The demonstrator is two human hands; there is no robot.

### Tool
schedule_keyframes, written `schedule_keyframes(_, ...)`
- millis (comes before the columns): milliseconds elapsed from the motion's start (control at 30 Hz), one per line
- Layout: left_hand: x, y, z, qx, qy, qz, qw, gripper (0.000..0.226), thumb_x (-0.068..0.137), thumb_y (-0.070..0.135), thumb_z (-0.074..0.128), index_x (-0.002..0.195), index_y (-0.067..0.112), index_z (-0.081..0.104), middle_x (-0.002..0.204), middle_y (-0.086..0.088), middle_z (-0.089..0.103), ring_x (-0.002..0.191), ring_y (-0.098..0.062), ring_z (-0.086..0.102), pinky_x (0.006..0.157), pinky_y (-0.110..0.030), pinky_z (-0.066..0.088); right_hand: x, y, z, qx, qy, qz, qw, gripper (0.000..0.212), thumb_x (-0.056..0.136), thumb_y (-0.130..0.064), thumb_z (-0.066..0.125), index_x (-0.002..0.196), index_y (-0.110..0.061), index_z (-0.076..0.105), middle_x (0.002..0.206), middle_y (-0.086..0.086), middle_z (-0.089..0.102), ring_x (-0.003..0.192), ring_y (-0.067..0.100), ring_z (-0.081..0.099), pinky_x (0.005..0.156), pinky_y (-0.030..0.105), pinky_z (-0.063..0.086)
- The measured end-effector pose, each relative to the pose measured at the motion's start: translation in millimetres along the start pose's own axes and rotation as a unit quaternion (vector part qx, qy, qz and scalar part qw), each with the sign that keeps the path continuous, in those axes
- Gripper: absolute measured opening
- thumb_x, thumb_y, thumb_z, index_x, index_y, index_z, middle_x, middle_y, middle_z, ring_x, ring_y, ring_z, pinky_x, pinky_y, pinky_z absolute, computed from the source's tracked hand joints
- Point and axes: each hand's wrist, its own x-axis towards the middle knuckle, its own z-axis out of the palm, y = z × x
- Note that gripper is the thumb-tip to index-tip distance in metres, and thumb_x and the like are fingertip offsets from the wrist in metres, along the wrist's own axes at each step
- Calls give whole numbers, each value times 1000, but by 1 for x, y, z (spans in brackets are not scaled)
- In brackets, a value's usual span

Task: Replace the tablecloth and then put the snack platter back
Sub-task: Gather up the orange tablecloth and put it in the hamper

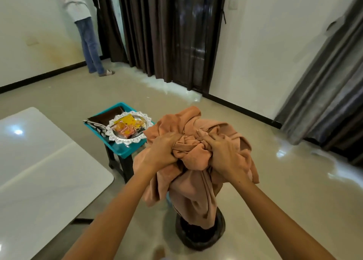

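Head view: both hands (pixel 163 151) (pixel 225 155) bunch soft, crumpled orange tablecloth (pixel 196 181)

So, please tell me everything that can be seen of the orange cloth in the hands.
The orange cloth is a soft, matte, peach-orange fabric, bunched into a crumpled ball with many folds. The left hand and the right hand each hold it in a closed grip from above. It is in the air; its long loose end hangs down into a dark round bin on the floor. Nothing else touches it as far as I can see.
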Motion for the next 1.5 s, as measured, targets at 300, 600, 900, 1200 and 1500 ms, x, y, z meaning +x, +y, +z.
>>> schedule_keyframes(300,139,-145,4,-16,-19,46,999,30,70,14,74,99,11,66,96,-4,68,88,-16,60,77,-29,49,161,48,70,-47,28,41,998,54,78,-11,63,129,-25,55,121,3,62,96,32,54,80,41,43)
schedule_keyframes(600,180,-253,56,-109,-55,32,992,38,76,21,67,111,7,64,109,-6,66,104,-19,60,95,-36,46,218,78,151,-70,6,97,993,60,55,-2,80,111,-19,67,117,8,66,90,31,66,63,32,49)
schedule_keyframes(900,147,-331,160,-122,-108,-9,987,53,78,23,58,129,11,49,126,-10,58,121,-24,51,108,-42,35,200,134,253,-49,-73,156,984,61,54,1,75,109,-24,68,117,5,66,90,27,65,61,30,50)
schedule_keyframes(1200,48,-385,259,-143,-167,-143,965,79,81,27,62,146,20,18,147,-3,21,139,-4,6,117,-28,5,166,170,351,-66,-259,149,952,48,66,-17,51,110,-31,62,122,2,61,64,22,66,40,25,44)
schedule_keyframes(1500,-10,-430,314,-4,-285,-167,944,89,82,62,42,148,21,-3,157,-13,8,145,-25,1,117,-47,4,144,186,427,-88,-350,115,925,63,51,-13,74,109,-32,60,111,6,65,51,22,62,34,22,29)
